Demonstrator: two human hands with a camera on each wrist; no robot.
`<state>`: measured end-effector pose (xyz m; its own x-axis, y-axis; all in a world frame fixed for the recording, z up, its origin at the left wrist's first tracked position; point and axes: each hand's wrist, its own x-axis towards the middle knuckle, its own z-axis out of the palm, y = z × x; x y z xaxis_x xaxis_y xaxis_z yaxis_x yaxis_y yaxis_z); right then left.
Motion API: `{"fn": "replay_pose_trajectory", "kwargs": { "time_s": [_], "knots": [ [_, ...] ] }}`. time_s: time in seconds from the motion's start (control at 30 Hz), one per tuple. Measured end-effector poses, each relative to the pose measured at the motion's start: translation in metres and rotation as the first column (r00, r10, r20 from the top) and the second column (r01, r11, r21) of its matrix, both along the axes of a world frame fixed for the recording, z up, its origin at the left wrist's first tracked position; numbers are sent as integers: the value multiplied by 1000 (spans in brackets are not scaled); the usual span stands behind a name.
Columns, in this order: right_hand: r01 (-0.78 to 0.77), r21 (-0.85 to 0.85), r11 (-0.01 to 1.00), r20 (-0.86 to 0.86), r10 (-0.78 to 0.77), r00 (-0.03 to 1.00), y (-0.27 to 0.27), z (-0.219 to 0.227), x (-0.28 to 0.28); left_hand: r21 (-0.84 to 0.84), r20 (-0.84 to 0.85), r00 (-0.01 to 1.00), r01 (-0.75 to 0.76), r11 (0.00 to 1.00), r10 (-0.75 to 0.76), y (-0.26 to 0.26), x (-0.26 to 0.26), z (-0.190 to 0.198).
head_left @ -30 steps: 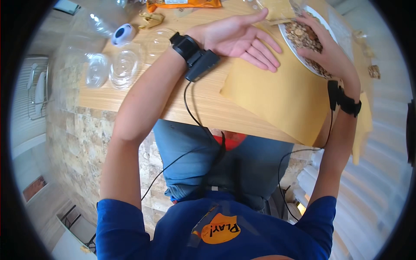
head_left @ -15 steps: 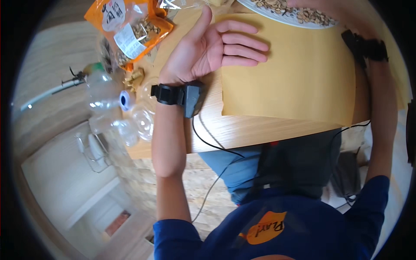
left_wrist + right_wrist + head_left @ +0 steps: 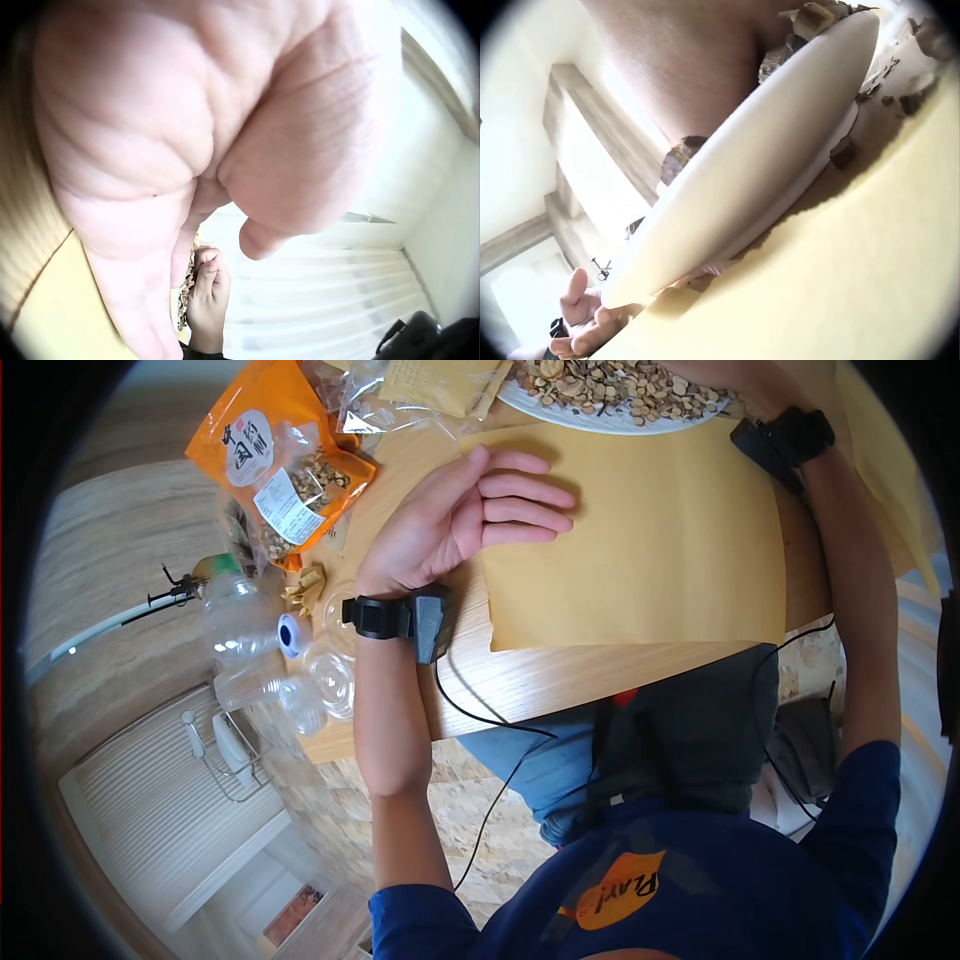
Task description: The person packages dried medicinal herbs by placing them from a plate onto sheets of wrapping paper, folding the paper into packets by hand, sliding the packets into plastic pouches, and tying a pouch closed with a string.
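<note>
In the head view a white plate (image 3: 640, 426) heaped with dried brown slices (image 3: 600, 388) lies at the top, beside yellow-brown paper (image 3: 640, 540). My left hand (image 3: 465, 515) hovers by the paper's left edge, thumb up, fingers extended, holding nothing. The top of the head view cuts off my right hand (image 3: 730, 375), which is over the plate's right side. Small in the left wrist view, my right hand (image 3: 209, 296) has bent fingers beside the slices; whether it grips any is unclear. The right wrist view shows it behind the plate's rim (image 3: 742, 165), fingers hidden.
An orange bag (image 3: 250, 435) of slices lies at the upper left, near clear plastic packets (image 3: 400, 400). Clear bottles (image 3: 235, 615), lids and a white-and-blue roll (image 3: 291, 635) stand along the left side. Black cables (image 3: 485, 715) hang from both wrists.
The head view has turned, bringing the orange bag fully in and shifting the plate towards the top. My left hand stays open; my right hand's fingers, spread over the slices earlier, are now out of the head view.
</note>
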<state>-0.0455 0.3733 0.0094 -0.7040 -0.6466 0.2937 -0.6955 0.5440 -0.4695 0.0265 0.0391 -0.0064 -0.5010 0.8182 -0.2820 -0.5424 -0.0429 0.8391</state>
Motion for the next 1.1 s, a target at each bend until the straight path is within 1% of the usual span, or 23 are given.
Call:
{"fn": "replay_pose_trajectory", "kwargs": {
  "time_s": [0.1, 0.17, 0.3, 0.37, 0.4, 0.47, 0.5, 0.53, 0.57, 0.6, 0.67, 0.7, 0.77, 0.8, 0.87, 0.9, 0.97, 1.0, 1.03, 1.07, 1.1],
  "knots": [
    [23, -1, 1000, 0, -23, 1000, 0, 3, 0, 7, -6, 1000, 4, 1000, -4, 1, 1, 1],
    [-91, -77, 993, 100, 98, 990, 2, 2, -2, 15, -8, 1000, 7, 1000, -7, 1, 0, 2],
    [-89, -107, 990, 137, 104, 985, 5, -2, -5, -14, -23, 1000, -5, 1000, 5, 0, 0, 1],
    [20, -234, 972, 76, -3, 997, 5, -8, -3, -14, -24, 1000, -9, 1000, 9, 0, 1, 2],
    [22, -232, 972, 77, -4, 997, 6, -7, -2, -19, -27, 1000, -9, 1000, 8, 0, 1, 2],
    [43, -248, 968, -21, -50, 999, 5, 4, 5, -17, -30, 1000, -2, 1000, 2, 1, 1, 2],
    [48, -242, 969, -21, -55, 998, 6, 11, 7, -26, -33, 999, -8, 1000, 7, 1, 1, 3],
    [155, -180, 971, 119, -135, 984, 8, 17, 8, -36, -35, 999, -14, 999, 13, 1, 1, 3],
    [253, -105, 962, 251, -220, 942, 8, 20, 10, -33, -34, 999, -11, 999, 9, 1, 1, 2],
    [256, -103, 961, 251, -224, 942, 6, 22, 12, -29, -30, 999, -11, 1000, 10, 1, 1, 1],
    [241, -249, 938, 173, -201, 964, 4, 20, 14, -24, -27, 1000, -11, 1000, 10, 0, 1, 0],
    [241, -247, 939, 172, -202, 964, 5, 22, 15, -27, -25, 1000, -14, 1000, 13, 0, 1, 0],
    [313, -84, 946, 206, -290, 934, 6, 35, 23, -25, -24, 1000, -18, 1000, 17, 0, 1, 0],
    [311, -80, 947, 204, -290, 935, 5, 40, 29, -21, -20, 1000, -17, 1000, 17, 0, 1, 0],
    [171, -241, 955, 262, -106, 959, -6, 54, 51, -18, -13, 1000, -18, 1000, 18, 0, 1, 0],
    [171, -240, 956, 264, -105, 959, -7, 57, 55, -12, -6, 1000, -18, 1000, 18, -1, 1, 0],
    [2, -189, 982, 326, 61, 943, -9, 62, 63, -4, 7, 1000, -15, 1000, 15, -1, 0, 0],
    [6, -182, 983, 331, 55, 942, -11, 64, 70, -10, 3, 1000, -15, 1000, 15, -1, 0, 0],
    [-122, -208, 971, 384, 195, 903, -17, 68, 77, -15, -1, 1000, -15, 1000, 15, -1, 1, 1],
    [-242, -243, 939, 432, 328, 840, -20, 69, 79, -7, 5, 1000, -12, 1000, 12, 0, 1, 1],
    [-443, -98, 891, 562, 417, 714, -16, 68, 60, 2, 9, 1000, -19, 1000, 19, -1, 1, 1]
  ]
}}
